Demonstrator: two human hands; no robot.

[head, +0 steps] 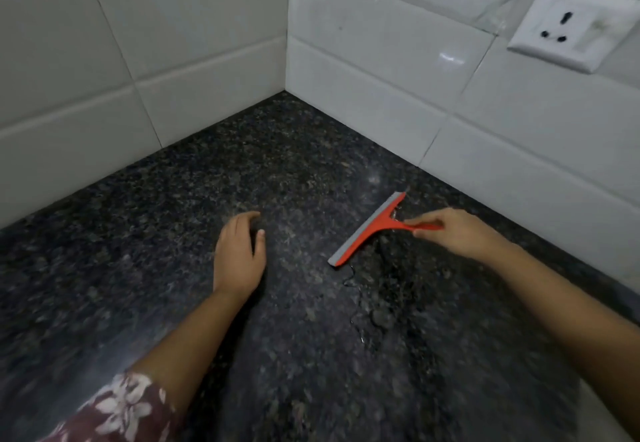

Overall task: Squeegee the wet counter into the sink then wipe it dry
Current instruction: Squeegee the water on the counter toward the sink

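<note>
On the dark worktop (194, 199), our right hand (453, 232) has its grip tight on the red squeegee (367, 230), blade down near the tiled wall (381, 71). Our left hand (239, 254) rests loose, holding nothing.

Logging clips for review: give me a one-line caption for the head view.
Right hand holds a red squeegee on the dark granite counter near the tiled corner; left hand rests flat.
</note>
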